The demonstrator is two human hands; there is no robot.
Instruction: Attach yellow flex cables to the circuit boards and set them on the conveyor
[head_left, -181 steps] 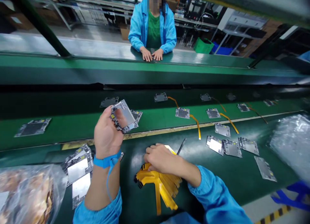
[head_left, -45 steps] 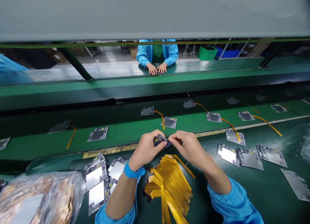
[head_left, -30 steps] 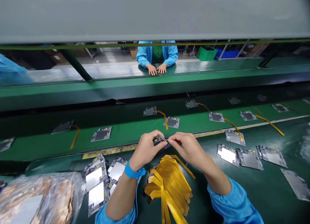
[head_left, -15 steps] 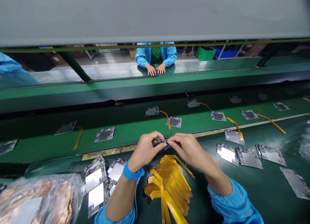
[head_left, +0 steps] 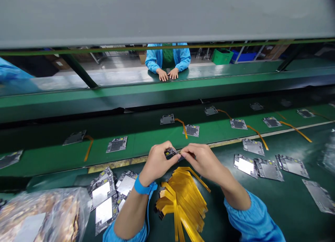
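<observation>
My left hand (head_left: 157, 164), with a blue strap on its wrist, grips a small circuit board (head_left: 171, 152) between thumb and fingers. The board is tilted and partly covered by those fingers. At its right edge my right hand (head_left: 200, 158) is closed in a pinch. Whatever lies between its fingertips is too small and hidden to name. Just below both hands, a fanned pile of orange-yellow flex ribbon cables (head_left: 187, 196) rests on the green bench (head_left: 217, 217).
Loose boards (head_left: 103, 193) lie left beside a clear plastic bag (head_left: 47, 214); more boards (head_left: 269, 170) lie right. Beyond, a green conveyor belt (head_left: 141, 140) carries spaced boards, several with ribbon cables. A co-worker's hands (head_left: 167, 74) rest on the far ledge. A grey panel (head_left: 167, 18) spans overhead.
Boards and cables on the belt have shifted slightly to the right. My hands keep nearly the same pose at the board.
</observation>
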